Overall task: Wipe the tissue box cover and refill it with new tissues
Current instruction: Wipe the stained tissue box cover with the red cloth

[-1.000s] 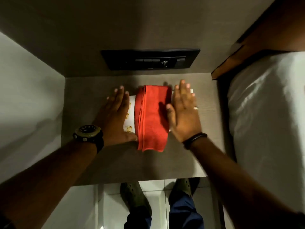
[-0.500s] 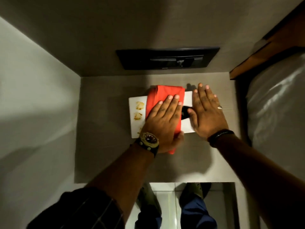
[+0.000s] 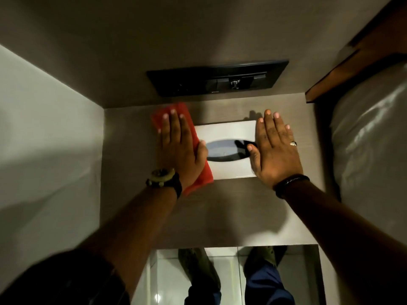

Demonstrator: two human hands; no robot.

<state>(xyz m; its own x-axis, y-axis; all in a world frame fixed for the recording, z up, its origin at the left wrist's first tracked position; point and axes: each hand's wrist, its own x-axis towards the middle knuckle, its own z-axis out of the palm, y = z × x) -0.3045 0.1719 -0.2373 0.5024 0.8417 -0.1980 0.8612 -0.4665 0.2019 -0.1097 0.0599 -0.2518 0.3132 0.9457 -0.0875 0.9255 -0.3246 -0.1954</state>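
Observation:
A white rectangular tissue box cover (image 3: 229, 131) with a dark oval opening (image 3: 222, 150) lies flat on a grey-brown shelf (image 3: 220, 212). A folded red cloth (image 3: 159, 115) lies over the cover's left end and runs from back to front. My left hand (image 3: 180, 148) presses flat on the cloth, fingers pointing at the back wall. My right hand (image 3: 275, 148) rests flat on the cover's right end, fingers spread, thumb at the edge of the oval opening. No tissues are visible.
A black wall panel (image 3: 218, 82) with a small knob is set in the wall just behind the shelf. A pale side wall (image 3: 44, 128) closes the left. White bedding (image 3: 370, 139) and a wooden edge (image 3: 352, 62) lie to the right. My feet stand on floor tiles (image 3: 229, 271) below the shelf's front edge.
My left hand has slid the red cloth from the cover's middle to its left end, over the yellow stains seen earlier. The oval opening now shows. My right hand stays on the right end.

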